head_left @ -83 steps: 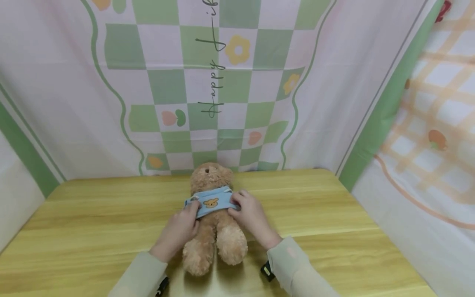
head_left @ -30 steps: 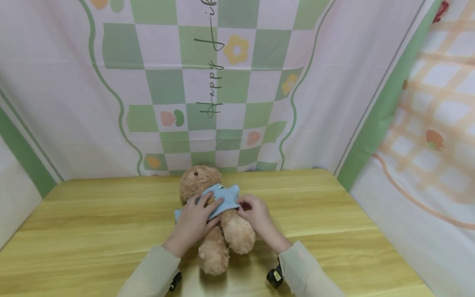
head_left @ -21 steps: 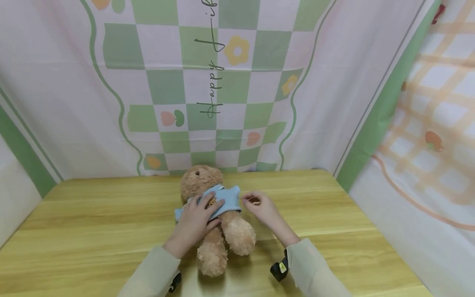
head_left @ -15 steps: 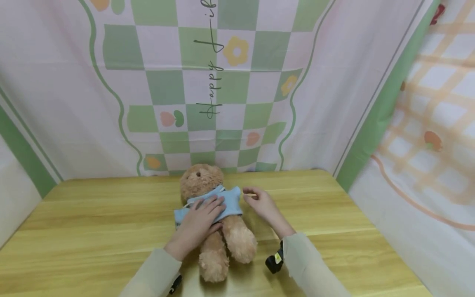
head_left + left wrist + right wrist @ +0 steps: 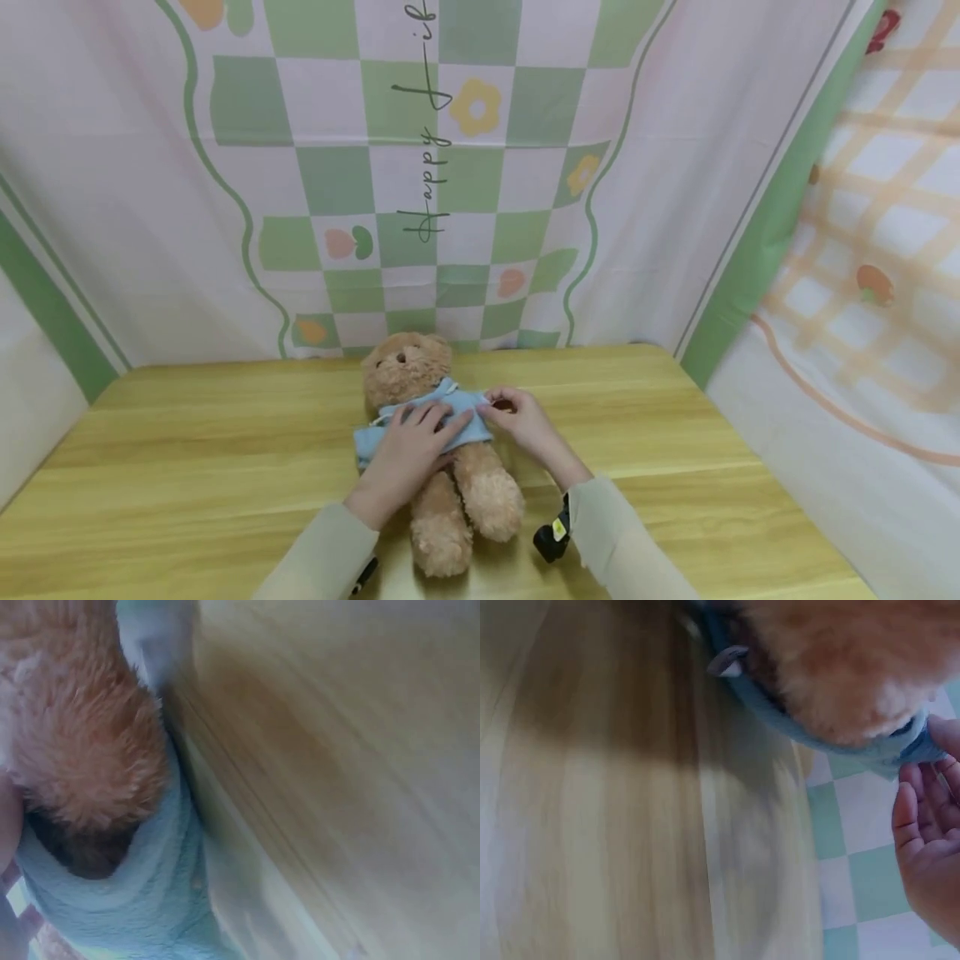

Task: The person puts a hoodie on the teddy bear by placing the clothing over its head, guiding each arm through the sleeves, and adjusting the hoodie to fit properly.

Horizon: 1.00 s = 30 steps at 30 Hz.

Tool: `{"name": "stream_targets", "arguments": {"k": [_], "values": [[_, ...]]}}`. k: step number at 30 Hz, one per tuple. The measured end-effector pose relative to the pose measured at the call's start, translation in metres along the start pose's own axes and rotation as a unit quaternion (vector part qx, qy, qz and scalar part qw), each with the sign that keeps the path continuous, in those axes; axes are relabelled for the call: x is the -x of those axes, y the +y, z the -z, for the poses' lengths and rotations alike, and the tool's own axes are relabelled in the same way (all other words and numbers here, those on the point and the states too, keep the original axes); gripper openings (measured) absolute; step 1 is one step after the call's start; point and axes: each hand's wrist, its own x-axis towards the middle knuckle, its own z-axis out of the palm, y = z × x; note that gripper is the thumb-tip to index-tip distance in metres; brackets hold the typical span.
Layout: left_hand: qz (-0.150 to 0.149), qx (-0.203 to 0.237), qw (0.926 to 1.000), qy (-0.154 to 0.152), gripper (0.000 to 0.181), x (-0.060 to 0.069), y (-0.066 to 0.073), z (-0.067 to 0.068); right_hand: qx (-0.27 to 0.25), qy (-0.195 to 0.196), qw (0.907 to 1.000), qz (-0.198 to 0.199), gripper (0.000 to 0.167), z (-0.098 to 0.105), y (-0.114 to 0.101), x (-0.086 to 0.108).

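A brown teddy bear (image 5: pixel 405 372) lies on its back on the wooden table, its head toward the curtain. It wears a light blue hoodie-like shirt (image 5: pixel 472 427), whose printed front is covered by a hand. My left hand (image 5: pixel 408 450) rests on the bear's belly with the fingers spread over the shirt. With thumb and fingers, my right hand (image 5: pixel 525 421) pinches the shirt's sleeve end on the right side. In the right wrist view, that right hand (image 5: pixel 930 832) holds the edge of the blue cloth (image 5: pixel 922 746). The left wrist view shows the shirt's lower opening (image 5: pixel 150 862) around brown fur.
The table (image 5: pixel 225 467) has a wood-grain top. Behind it hangs a green-and-white checked curtain (image 5: pixel 322 179), with an orange plaid cloth (image 5: pixel 877 208) to the right. A black wrist camera (image 5: pixel 551 542) hangs under the right forearm.
The right hand lets go of the shirt's lower hem, moves away, then returns to pinch the sleeve end. The left hand shifts onto the belly, and the bear turns and slides slightly nearer.
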Motion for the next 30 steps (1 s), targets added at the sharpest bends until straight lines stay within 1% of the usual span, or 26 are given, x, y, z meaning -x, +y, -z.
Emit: {"name": "stream_targets", "arguments": {"k": [3, 6, 9, 13, 15, 18, 21, 23, 25, 27, 30], "values": [[0.007, -0.008, 0.9999, 0.001, 0.064, 0.000, 0.001, 0.000, 0.005, -0.004, 0.9999, 0.009, 0.020, 0.000, -0.002, 0.003], [0.010, -0.013, 0.9999, 0.003, 0.061, -0.001, 0.002, 0.000, 0.002, -0.011, 0.9999, 0.006, 0.026, 0.001, -0.005, 0.004], [0.012, -0.007, 0.9999, 0.004, 0.057, 0.000, 0.003, -0.001, -0.019, -0.028, 0.9994, -0.011, 0.031, 0.004, -0.008, 0.003], [0.010, 0.002, 0.9999, 0.004, 0.056, 0.002, 0.003, -0.002, -0.051, -0.068, 0.9956, -0.040, 0.034, 0.008, -0.011, -0.001], [0.005, 0.008, 0.9999, 0.005, 0.056, 0.003, 0.002, -0.001, -0.056, -0.080, 0.9938, -0.053, 0.035, 0.009, -0.011, -0.002], [-0.006, 0.016, 0.9999, 0.002, 0.054, 0.004, 0.001, -0.001, -0.054, -0.088, 0.9920, -0.073, 0.036, 0.011, -0.011, -0.003], [-0.018, 0.023, 0.9996, 0.004, 0.054, 0.004, 0.000, -0.002, -0.023, -0.095, 0.9923, -0.075, 0.035, 0.013, -0.011, -0.003], [-0.026, 0.029, 0.9992, 0.007, 0.052, 0.004, 0.001, -0.002, 0.027, -0.101, 0.9929, -0.057, 0.029, 0.015, -0.011, -0.002], [-0.034, 0.034, 0.9988, 0.010, 0.045, 0.003, 0.003, -0.003, 0.072, -0.099, 0.9919, -0.035, 0.023, 0.015, -0.011, -0.001], [-0.040, 0.041, 0.9983, 0.013, 0.032, 0.002, 0.004, -0.003, 0.115, -0.080, 0.9900, -0.009, 0.018, 0.014, -0.011, 0.000], [-0.048, 0.048, 0.9975, 0.019, 0.014, -0.001, 0.007, -0.002, 0.173, -0.023, 0.9843, 0.029, 0.015, 0.011, -0.009, 0.002]]}}
